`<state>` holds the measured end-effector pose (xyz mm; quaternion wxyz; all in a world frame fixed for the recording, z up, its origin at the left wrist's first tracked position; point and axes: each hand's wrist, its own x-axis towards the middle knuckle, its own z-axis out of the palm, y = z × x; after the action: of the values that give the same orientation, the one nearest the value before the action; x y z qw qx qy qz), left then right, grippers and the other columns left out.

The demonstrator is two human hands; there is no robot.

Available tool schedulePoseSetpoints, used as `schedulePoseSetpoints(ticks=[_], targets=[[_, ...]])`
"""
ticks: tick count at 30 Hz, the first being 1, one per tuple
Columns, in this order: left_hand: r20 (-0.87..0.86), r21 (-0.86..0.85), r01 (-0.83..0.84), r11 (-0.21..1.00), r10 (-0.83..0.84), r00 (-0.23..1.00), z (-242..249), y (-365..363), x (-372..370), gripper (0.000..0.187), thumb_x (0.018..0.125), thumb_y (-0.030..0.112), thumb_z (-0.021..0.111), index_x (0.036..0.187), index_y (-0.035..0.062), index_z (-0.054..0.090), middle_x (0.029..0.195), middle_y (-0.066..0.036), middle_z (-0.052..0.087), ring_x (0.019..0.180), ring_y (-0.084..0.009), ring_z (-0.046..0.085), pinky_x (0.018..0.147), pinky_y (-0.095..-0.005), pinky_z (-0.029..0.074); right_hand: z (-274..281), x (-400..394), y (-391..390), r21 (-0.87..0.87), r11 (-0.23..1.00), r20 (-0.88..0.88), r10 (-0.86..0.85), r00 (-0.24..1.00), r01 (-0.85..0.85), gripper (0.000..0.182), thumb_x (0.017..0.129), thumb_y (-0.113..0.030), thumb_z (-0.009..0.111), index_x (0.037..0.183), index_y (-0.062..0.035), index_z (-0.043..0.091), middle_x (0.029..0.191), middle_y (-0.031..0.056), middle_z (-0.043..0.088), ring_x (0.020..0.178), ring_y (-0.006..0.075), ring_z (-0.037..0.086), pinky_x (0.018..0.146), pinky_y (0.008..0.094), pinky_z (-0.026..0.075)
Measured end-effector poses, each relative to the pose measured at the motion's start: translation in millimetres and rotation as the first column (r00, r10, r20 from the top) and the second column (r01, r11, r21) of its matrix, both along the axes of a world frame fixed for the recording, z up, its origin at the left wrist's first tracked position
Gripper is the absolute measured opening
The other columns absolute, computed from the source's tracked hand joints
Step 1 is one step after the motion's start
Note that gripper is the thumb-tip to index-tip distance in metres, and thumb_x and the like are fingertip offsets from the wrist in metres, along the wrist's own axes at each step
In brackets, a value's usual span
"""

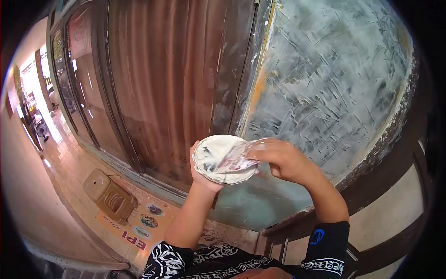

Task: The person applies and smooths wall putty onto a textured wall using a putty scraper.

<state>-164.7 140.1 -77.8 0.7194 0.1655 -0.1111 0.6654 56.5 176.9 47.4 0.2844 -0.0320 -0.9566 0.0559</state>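
My left hand (203, 180) holds up a round shallow bowl (235, 181) from below and the left side, its fingers mostly hidden beneath. White putty-like paste (213, 149) coats the inside, with darker bare patches showing through. Pinched in my right hand (281, 157) is a thin, translucent spreader (236, 159) smeared with paste, its edge lying in the bowl. Paste also marks the right fingertips. Just behind the bowl is a wall panel (320, 79), grey-green and covered with patchy white streaks.
A dark-framed glass window with a reddish-brown curtain (162, 79) stands left of the panel. Below left, a brown plastic stool (109, 195) sits on the floor by a printed orange banner (155, 235). A fan (42, 130) stands far left. Brown-framed panelling (390, 200) borders the right.
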Motion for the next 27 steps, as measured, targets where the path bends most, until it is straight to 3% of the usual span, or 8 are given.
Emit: schedulePoseSetpoints(ticks=[6, 7, 10, 12, 19, 21, 23, 27], targets=[[-0.07, -0.121, -0.015, 0.993, 0.006, 0.998, 1.9, -0.8, 3.5, 0.065, 0.093, 0.056, 0.044, 0.131, 0.0058, 0.059, 0.138, -0.022, 0.055, 0.123, -0.0492, 0.052, 0.104, -0.0695, 0.037, 13.7, 11.3, -5.7, -0.018, 0.999, 0.029, -0.028, 0.999, 0.028, 0.053, 0.063, 0.016, 0.056, 0.11, -0.0051, 0.067, 0.105, 0.0177, 0.068, 0.098, 0.039, 0.061, 0.086, 0.0437, 0.051], [0.088, -0.038, 0.099, 0.994, -0.096, 0.991, -1.6, 1.4, 3.3, 0.066, 0.092, 0.057, 0.044, 0.131, 0.0058, 0.059, 0.139, -0.022, 0.055, 0.123, -0.0484, 0.052, 0.104, -0.07, 0.036, 15.8, 13.4, -5.3, -0.015, 0.999, 0.04, -0.043, 0.998, 0.043, 0.051, 0.063, 0.016, 0.055, 0.108, -0.0051, 0.067, 0.104, 0.0174, 0.068, 0.098, 0.0389, 0.061, 0.085, 0.0438, 0.05], [-0.09, -0.068, 0.02, 0.997, -0.026, 0.996, 10.1, -6.2, 13.5, 0.065, 0.092, 0.056, 0.043, 0.13, 0.0065, 0.06, 0.136, -0.021, 0.057, 0.122, -0.0459, 0.054, 0.104, -0.067, 0.039, 18.5, 17.0, -4.3, -0.037, 0.996, 0.018, -0.077, 0.997, 0.078, 0.049, 0.063, 0.017, 0.053, 0.105, -0.0049, 0.067, 0.102, 0.0172, 0.068, 0.097, 0.0388, 0.062, 0.082, 0.0424, 0.051], [-0.075, 0.109, 0.142, 0.984, -0.134, 0.988, 16.5, -11.4, 17.5, 0.064, 0.092, 0.057, 0.044, 0.129, 0.0069, 0.061, 0.136, -0.02, 0.058, 0.121, -0.0448, 0.055, 0.104, -0.0657, 0.04, 18.1, 18.2, -3.1, -0.066, 0.993, -0.013, -0.098, 0.995, 0.097, 0.049, 0.064, 0.018, 0.052, 0.104, -0.0047, 0.067, 0.101, 0.0172, 0.068, 0.095, 0.0388, 0.062, 0.08, 0.041, 0.051], [-0.115, 0.104, 0.108, 0.989, -0.096, 0.989, 21.4, -11.6, 26.2, 0.064, 0.092, 0.057, 0.045, 0.131, 0.0094, 0.061, 0.139, -0.017, 0.056, 0.124, -0.0481, 0.051, 0.102, -0.072, 0.036, 14.1, 25.3, 9.4, -0.441, 0.891, -0.178, -0.208, 0.962, 0.111, 0.027, 0.086, 0.014, 0.052, 0.106, 0.0013, 0.065, 0.1, 0.0069, 0.07, 0.09, 0.0157, 0.066, 0.082, 0.0276, 0.051], [-0.087, 0.227, 0.107, 0.968, -0.09, 0.992, 24.7, -8.0, 28.6, 0.06, 0.093, 0.056, 0.045, 0.13, 0.0118, 0.062, 0.135, -0.015, 0.06, 0.122, -0.049, 0.053, 0.101, -0.0725, 0.036, 17.2, 28.1, 10.8, -0.692, 0.712, -0.18, -0.332, 0.926, 0.121, 0.021, 0.093, 0.006, 0.056, 0.112, 0.0011, 0.063, 0.098, 0.0044, 0.068, 0.088, 0.0097, 0.062, 0.079, 0.0254, 0.05], [-0.05, 0.062, 0.035, 0.997, -0.032, 0.998, 25.7, -2.5, 27.1, 0.061, 0.093, 0.056, 0.044, 0.13, 0.0101, 0.062, 0.134, -0.015, 0.061, 0.121, -0.0478, 0.054, 0.101, -0.0709, 0.038, 18.3, 27.3, 15.4, -0.684, 0.729, -0.255, -0.26, 0.932, 0.016, 0.022, 0.095, 0.004, 0.055, 0.116, 0.0034, 0.06, 0.1, 0.0041, 0.067, 0.089, 0.0071, 0.059, 0.08, 0.0251, 0.049], [-0.149, 0.16, 0.036, 0.986, -0.012, 0.989, 50.2, 3.2, 30.4, 0.068, 0.094, 0.057, 0.043, 0.134, 0.004, 0.057, 0.137, -0.018, 0.058, 0.122, -0.0453, 0.055, 0.104, -0.0642, 0.041, 21.9, 26.8, 26.9, -0.735, 0.634, -0.446, -0.185, 0.876, -0.241, 0.027, 0.096, 0.003, 0.055, 0.123, 0.0072, 0.055, 0.111, 0.0074, 0.066, 0.095, 0.0114, 0.063, 0.085, 0.0282, 0.052]])
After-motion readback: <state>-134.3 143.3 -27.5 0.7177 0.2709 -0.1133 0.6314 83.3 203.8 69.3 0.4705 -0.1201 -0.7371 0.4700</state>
